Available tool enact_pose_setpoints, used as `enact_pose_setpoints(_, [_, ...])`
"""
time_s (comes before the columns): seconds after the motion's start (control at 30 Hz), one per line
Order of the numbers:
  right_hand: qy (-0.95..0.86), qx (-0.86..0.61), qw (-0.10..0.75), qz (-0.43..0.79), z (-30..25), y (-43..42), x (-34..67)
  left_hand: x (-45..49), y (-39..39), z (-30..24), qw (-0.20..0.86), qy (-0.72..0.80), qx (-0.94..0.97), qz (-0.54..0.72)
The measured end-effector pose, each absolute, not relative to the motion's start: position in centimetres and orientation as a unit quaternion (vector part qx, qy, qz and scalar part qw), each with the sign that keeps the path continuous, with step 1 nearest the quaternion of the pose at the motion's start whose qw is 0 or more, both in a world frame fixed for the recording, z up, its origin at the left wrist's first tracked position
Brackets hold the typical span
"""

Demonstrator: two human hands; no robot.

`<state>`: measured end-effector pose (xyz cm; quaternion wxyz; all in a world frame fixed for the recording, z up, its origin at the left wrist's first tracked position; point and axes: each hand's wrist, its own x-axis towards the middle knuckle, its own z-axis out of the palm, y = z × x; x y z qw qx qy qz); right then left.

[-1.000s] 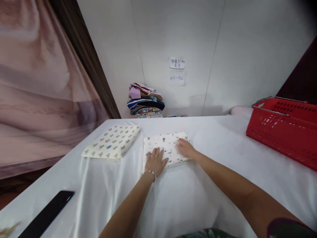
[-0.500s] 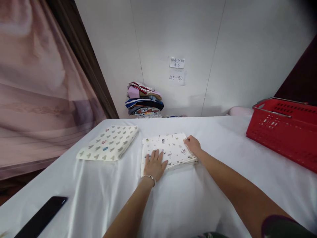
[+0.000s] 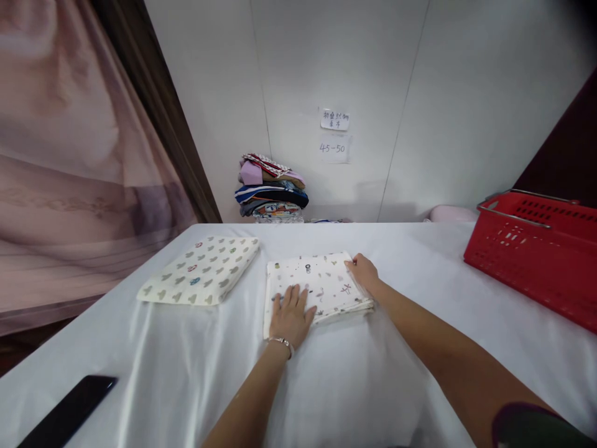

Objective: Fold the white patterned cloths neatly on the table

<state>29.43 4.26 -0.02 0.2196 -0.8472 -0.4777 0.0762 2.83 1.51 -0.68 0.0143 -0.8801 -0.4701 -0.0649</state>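
A folded white cloth [image 3: 326, 280] with small scattered prints lies flat on the white-covered table, its layers showing along the near edge. My left hand [image 3: 292, 316] rests palm down on its near left part, fingers spread; a bracelet circles that wrist. At the far right corner, my right hand [image 3: 362, 272] pinches the cloth's edge between thumb and fingers. To the left sits a second folded cloth [image 3: 205, 270], cream with grey mouse-head shapes and a few coloured ones, touched by neither hand.
A red plastic basket [image 3: 527, 261] with metal handles stands on the right. A black flat object [image 3: 69, 410] lies at the near left. Behind the table's far edge rises a stack of folded fabrics [image 3: 273, 193] against the wall. A pink curtain [image 3: 84, 174] hangs at left.
The view has shifted very slightly. Both hands keep nearly the same places on the printed cloth, which still lies folded.
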Motion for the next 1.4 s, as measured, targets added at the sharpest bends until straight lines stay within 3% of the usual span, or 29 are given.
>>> enact_pose_setpoints(0.83, [-0.468, -0.863, 0.168, 0.091, 0.2, 6.5, 29.6, 2.7, 1.4, -0.9, 0.013, -0.467, -0.881, -0.080])
enact_pose_setpoints(1.4, [-0.525, -0.839, 0.074, 0.124, 0.3, 3.6, 29.1, 2.6, 0.7, -0.5, -0.058, -0.471, -0.869, -0.138])
